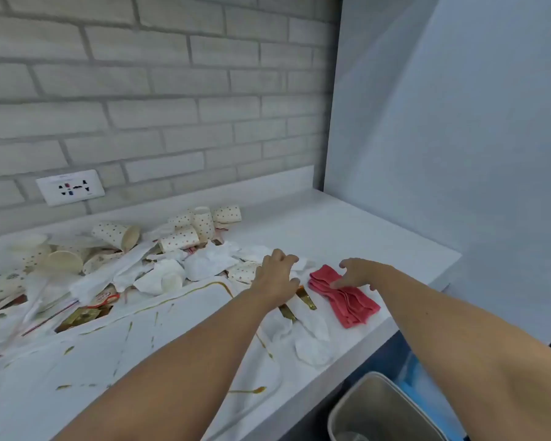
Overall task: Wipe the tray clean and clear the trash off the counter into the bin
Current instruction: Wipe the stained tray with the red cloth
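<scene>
Here, one tray [178, 313], one bin [376, 377], right hand [360, 273] fingers [339, 284] apart on one cloth [350, 307], left hand [275, 276] unclear.

Left hand [277, 276] on crumpled napkins [210, 265] past stained tray [172, 319], fingers bent; grip unclear. Right hand [360, 273] touches folded red cloth [347, 300]. Bin [363, 396] stands below counter [347, 224] edge.

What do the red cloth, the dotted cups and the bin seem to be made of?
Red cloth: soft matte fabric, lying in limp folded layers.
Dotted cups: probably paper, matte, several dented.
Bin: likely brushed metal, dull grey sheen on its rim.
</scene>
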Action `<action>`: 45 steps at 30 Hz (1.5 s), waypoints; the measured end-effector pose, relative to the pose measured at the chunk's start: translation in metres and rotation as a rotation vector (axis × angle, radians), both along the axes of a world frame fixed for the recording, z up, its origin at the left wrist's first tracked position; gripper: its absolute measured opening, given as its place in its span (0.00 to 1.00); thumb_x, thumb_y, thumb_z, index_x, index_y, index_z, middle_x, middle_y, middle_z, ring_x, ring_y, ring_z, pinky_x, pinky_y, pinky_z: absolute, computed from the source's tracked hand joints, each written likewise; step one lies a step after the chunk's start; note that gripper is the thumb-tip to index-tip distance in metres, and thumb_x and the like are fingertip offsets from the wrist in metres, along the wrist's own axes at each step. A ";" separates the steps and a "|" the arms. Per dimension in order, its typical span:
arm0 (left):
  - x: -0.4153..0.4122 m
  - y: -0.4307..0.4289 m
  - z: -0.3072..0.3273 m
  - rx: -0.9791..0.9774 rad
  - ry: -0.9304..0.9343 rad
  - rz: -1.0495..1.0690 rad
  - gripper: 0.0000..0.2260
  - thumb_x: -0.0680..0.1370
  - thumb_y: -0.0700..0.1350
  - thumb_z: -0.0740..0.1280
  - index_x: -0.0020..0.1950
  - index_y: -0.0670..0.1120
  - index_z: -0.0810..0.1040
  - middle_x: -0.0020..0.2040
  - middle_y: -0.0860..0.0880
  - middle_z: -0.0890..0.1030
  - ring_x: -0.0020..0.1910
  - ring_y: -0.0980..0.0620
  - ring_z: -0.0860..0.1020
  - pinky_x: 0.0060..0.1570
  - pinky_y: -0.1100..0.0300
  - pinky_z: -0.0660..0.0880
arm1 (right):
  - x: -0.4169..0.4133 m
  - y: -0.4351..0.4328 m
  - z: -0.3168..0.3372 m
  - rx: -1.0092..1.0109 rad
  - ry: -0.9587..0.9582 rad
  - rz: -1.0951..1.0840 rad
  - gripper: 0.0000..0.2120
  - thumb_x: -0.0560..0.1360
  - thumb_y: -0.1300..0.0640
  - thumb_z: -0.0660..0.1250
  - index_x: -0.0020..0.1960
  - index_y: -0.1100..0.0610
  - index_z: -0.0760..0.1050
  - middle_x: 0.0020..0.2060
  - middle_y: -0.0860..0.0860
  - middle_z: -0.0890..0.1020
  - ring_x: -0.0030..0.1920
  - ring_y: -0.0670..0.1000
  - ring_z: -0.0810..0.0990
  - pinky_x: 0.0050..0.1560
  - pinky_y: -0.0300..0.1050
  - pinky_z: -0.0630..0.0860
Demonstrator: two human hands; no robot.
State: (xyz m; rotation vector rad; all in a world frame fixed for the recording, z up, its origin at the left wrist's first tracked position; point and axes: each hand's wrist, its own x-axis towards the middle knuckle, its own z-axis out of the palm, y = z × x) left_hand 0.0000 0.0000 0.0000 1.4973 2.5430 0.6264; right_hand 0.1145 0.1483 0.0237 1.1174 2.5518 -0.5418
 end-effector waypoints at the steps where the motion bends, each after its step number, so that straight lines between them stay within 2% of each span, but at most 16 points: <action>1: 0.001 0.002 -0.002 -0.016 -0.003 0.005 0.22 0.78 0.46 0.61 0.72 0.48 0.64 0.67 0.45 0.65 0.67 0.45 0.63 0.65 0.50 0.63 | 0.002 0.002 -0.005 -0.028 -0.015 -0.025 0.38 0.75 0.45 0.66 0.76 0.59 0.53 0.74 0.55 0.60 0.72 0.56 0.63 0.68 0.50 0.66; 6: 0.005 0.009 -0.011 -0.035 -0.014 0.016 0.21 0.78 0.47 0.62 0.71 0.48 0.65 0.66 0.45 0.65 0.66 0.45 0.64 0.64 0.51 0.63 | 0.000 0.011 -0.025 -0.087 -0.026 -0.091 0.37 0.68 0.46 0.75 0.69 0.60 0.65 0.65 0.55 0.73 0.63 0.56 0.74 0.61 0.49 0.72; 10: 0.005 0.011 -0.015 -0.029 -0.015 0.020 0.21 0.78 0.47 0.61 0.71 0.48 0.65 0.66 0.46 0.65 0.66 0.45 0.64 0.65 0.51 0.63 | -0.005 0.014 -0.033 -0.117 0.045 -0.130 0.34 0.65 0.50 0.77 0.65 0.62 0.69 0.60 0.56 0.77 0.58 0.56 0.77 0.59 0.48 0.74; 13: 0.004 0.010 -0.016 0.005 -0.044 0.027 0.20 0.78 0.47 0.62 0.70 0.48 0.67 0.65 0.46 0.66 0.66 0.46 0.64 0.66 0.51 0.64 | -0.010 0.013 -0.033 -0.111 0.081 -0.130 0.29 0.65 0.55 0.76 0.62 0.63 0.72 0.57 0.56 0.78 0.53 0.55 0.77 0.48 0.44 0.74; 16: 0.001 0.009 -0.015 0.063 -0.103 0.042 0.18 0.78 0.46 0.62 0.68 0.49 0.69 0.64 0.46 0.67 0.65 0.47 0.66 0.65 0.52 0.66 | -0.014 0.010 -0.025 -0.129 0.176 -0.125 0.17 0.67 0.61 0.72 0.53 0.63 0.73 0.47 0.56 0.76 0.44 0.54 0.75 0.34 0.40 0.70; 20: 0.000 0.006 -0.004 0.201 -0.273 0.072 0.14 0.80 0.45 0.60 0.64 0.45 0.75 0.61 0.46 0.69 0.61 0.48 0.70 0.61 0.57 0.68 | -0.026 -0.001 -0.001 -0.055 0.364 -0.080 0.11 0.67 0.62 0.71 0.45 0.60 0.70 0.41 0.54 0.74 0.41 0.53 0.73 0.30 0.38 0.67; 22: 0.001 0.005 0.009 0.290 -0.455 0.107 0.13 0.81 0.46 0.56 0.55 0.42 0.77 0.53 0.45 0.72 0.53 0.48 0.72 0.51 0.59 0.67 | -0.035 -0.012 0.012 -0.024 0.456 -0.024 0.11 0.67 0.62 0.71 0.41 0.59 0.68 0.40 0.53 0.74 0.42 0.53 0.73 0.30 0.38 0.67; 24: -0.001 0.001 0.020 0.355 -0.656 0.165 0.16 0.82 0.51 0.52 0.52 0.43 0.75 0.49 0.44 0.74 0.49 0.48 0.72 0.48 0.57 0.68 | -0.045 -0.029 0.023 -0.031 0.523 0.056 0.13 0.66 0.62 0.73 0.43 0.58 0.68 0.41 0.53 0.74 0.41 0.52 0.73 0.31 0.37 0.68; 28: -0.013 -0.017 0.035 0.374 -0.870 0.279 0.22 0.81 0.58 0.49 0.58 0.45 0.75 0.48 0.46 0.78 0.46 0.48 0.76 0.44 0.59 0.73 | -0.063 -0.066 0.042 -0.136 0.603 0.221 0.14 0.65 0.62 0.76 0.44 0.58 0.72 0.41 0.51 0.75 0.40 0.50 0.74 0.37 0.38 0.71; 30: -0.023 -0.033 0.039 0.443 -0.943 0.312 0.19 0.81 0.56 0.52 0.58 0.44 0.75 0.47 0.45 0.80 0.42 0.50 0.79 0.39 0.61 0.76 | -0.070 -0.083 0.050 -0.251 0.626 0.303 0.12 0.66 0.65 0.74 0.48 0.61 0.77 0.43 0.53 0.79 0.44 0.52 0.78 0.46 0.43 0.76; 33: -0.038 -0.061 0.039 0.551 -0.975 0.385 0.10 0.80 0.44 0.56 0.53 0.43 0.75 0.39 0.45 0.79 0.33 0.51 0.77 0.29 0.62 0.73 | -0.080 -0.105 0.056 -0.427 0.615 0.378 0.19 0.68 0.67 0.72 0.58 0.62 0.77 0.49 0.56 0.81 0.49 0.52 0.79 0.57 0.46 0.76; 36: -0.053 -0.091 0.035 0.660 -0.947 0.483 0.10 0.77 0.38 0.56 0.54 0.42 0.75 0.41 0.44 0.79 0.34 0.48 0.76 0.30 0.61 0.69 | -0.094 -0.124 0.055 -0.497 0.689 0.357 0.18 0.72 0.60 0.71 0.61 0.56 0.75 0.50 0.51 0.78 0.51 0.49 0.76 0.50 0.41 0.74; 38: -0.057 -0.109 0.034 0.688 -0.855 0.556 0.13 0.77 0.38 0.56 0.61 0.43 0.72 0.48 0.43 0.79 0.40 0.45 0.78 0.31 0.60 0.70 | -0.103 -0.141 0.053 -0.496 0.747 0.275 0.15 0.76 0.51 0.66 0.61 0.54 0.75 0.52 0.48 0.75 0.53 0.49 0.75 0.45 0.41 0.73; 40: -0.054 -0.125 0.036 0.711 -0.774 0.549 0.13 0.79 0.39 0.57 0.63 0.46 0.70 0.52 0.44 0.78 0.40 0.47 0.78 0.27 0.61 0.70 | -0.116 -0.161 0.049 -0.568 0.702 0.207 0.19 0.79 0.44 0.59 0.64 0.53 0.72 0.56 0.48 0.75 0.56 0.52 0.75 0.43 0.45 0.77; 43: -0.049 -0.146 0.036 0.757 -0.767 0.453 0.11 0.80 0.41 0.59 0.60 0.50 0.72 0.52 0.44 0.78 0.44 0.45 0.80 0.33 0.55 0.74 | -0.138 -0.193 0.038 -0.720 0.692 0.125 0.20 0.79 0.43 0.56 0.65 0.53 0.67 0.58 0.54 0.76 0.56 0.56 0.78 0.48 0.51 0.79; 45: -0.050 -0.164 0.031 0.725 -0.755 0.435 0.11 0.80 0.43 0.59 0.61 0.51 0.73 0.54 0.46 0.78 0.48 0.46 0.80 0.40 0.56 0.75 | -0.147 -0.209 0.033 -0.729 0.741 0.088 0.16 0.79 0.47 0.59 0.63 0.54 0.67 0.54 0.55 0.77 0.49 0.54 0.78 0.40 0.45 0.76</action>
